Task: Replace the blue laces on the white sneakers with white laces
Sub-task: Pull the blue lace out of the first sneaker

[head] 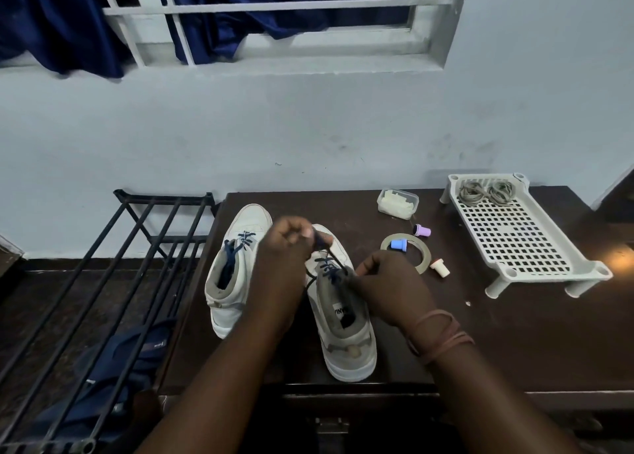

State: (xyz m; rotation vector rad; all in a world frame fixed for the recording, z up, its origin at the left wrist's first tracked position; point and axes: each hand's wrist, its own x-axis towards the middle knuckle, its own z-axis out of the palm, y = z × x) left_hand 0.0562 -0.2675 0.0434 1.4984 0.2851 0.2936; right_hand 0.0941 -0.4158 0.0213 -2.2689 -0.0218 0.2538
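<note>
On the dark surface (497, 333), the right sneaker (343, 333) stands closest, heel toward the person, toe pointing away. The right hand (384, 282) sits against the near side of its lacing, fingers curled; it seems to pinch the blue lace (327, 265) there, though the fingertips are hidden behind the knuckles. Just beyond, over the toe end of that sneaker, the left hand (288, 244) is closed tight around a pulled-up length of the same lace, which runs taut back down to the eyelets.

The lace looks thin, soft and limp, so it should slide freely through the eyelets but is best taken near its stiff tip or right at a crossing. The sneaker is light enough to shift unless steadied at the collar.

Left of that sneaker stands the other sneaker (236, 268), its blue lacing loose. Farther off to the right of the sneaker lie a tape ring (423, 258) and small caps, then a white perforated tray (521, 234) holding pale coiled laces (487, 193) at its far end; their colour reads greyish in this dim light.
</note>
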